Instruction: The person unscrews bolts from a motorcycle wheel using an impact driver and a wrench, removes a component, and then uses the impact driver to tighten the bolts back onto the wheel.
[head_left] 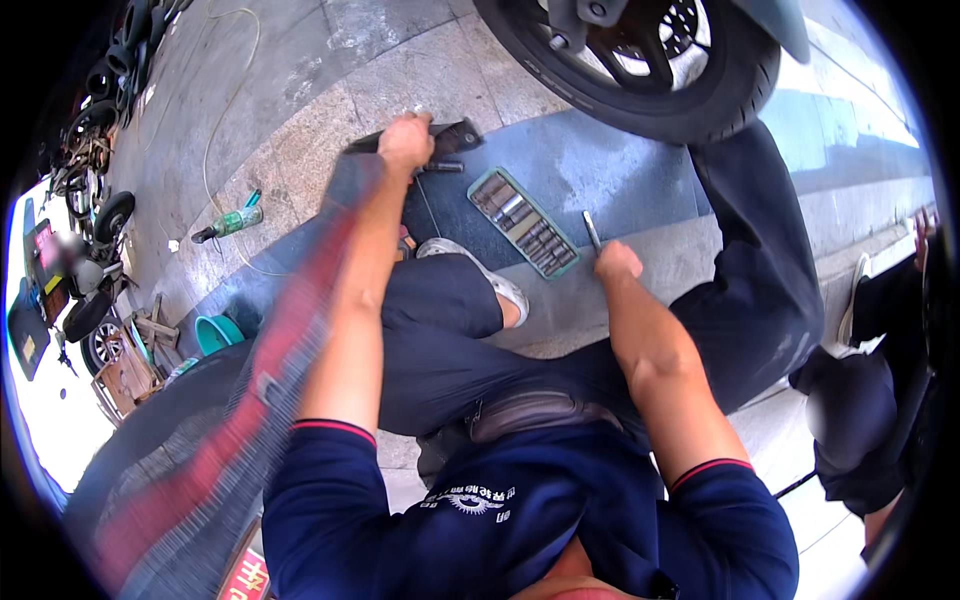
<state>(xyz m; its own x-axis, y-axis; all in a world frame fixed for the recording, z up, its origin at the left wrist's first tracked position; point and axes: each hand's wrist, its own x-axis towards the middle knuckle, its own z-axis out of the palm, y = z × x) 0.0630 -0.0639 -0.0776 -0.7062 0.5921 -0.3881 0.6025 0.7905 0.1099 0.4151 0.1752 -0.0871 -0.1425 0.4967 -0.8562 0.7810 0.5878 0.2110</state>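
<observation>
My left hand [406,142] is closed around a dark flat piece [458,136] that sticks out on both sides of the fist. Along that forearm runs a long red-and-black strip [290,320], smeared by motion; how it joins the dark piece, I cannot tell. Just below the fist lies a short dark cylinder [444,167]. A slim metal bar tool [591,228] points up from my closed right hand [619,262]; its lower end is hidden in the fingers. Between both hands a green tray of sockets [523,222] lies on the ground.
A motorcycle wheel [640,70] stands above the tray. At left are a green cylindrical thing with a black end [230,223], a pale hose [208,150] and a teal basin [217,334]. My shoe [480,272] is below the tray. Another person [860,420] is at the right.
</observation>
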